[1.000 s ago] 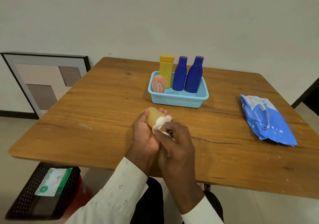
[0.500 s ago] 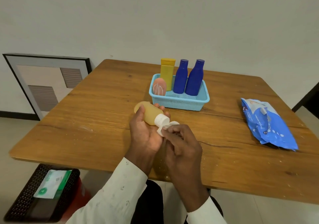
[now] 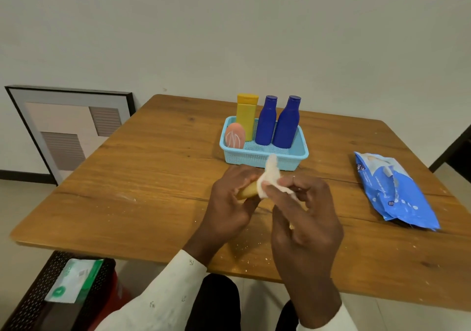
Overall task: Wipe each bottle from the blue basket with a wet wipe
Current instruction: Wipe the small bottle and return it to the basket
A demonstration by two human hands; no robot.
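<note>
My left hand [image 3: 230,203] grips a small tan bottle [image 3: 247,192] over the table, and only a sliver of the bottle shows between the fingers. My right hand [image 3: 305,218] pinches a white wet wipe [image 3: 270,180] against the bottle's near end. The wipe's free corner sticks up in front of the blue basket [image 3: 254,157]. In the basket stand a yellow bottle [image 3: 246,117], two dark blue bottles [image 3: 266,121] [image 3: 287,124] and a pink rounded bottle [image 3: 234,136].
A blue wet wipe pack [image 3: 395,190] lies on the wooden table [image 3: 142,177] at the right. A framed picture [image 3: 68,129] leans on the wall at the left. Below the table's near left edge is a black mesh bin [image 3: 38,295] with a green-and-white packet [image 3: 74,279].
The bottle has turned within my left hand and is now mostly hidden. My right hand has drawn the wipe over it, and the wipe's corner now stands upward.
</note>
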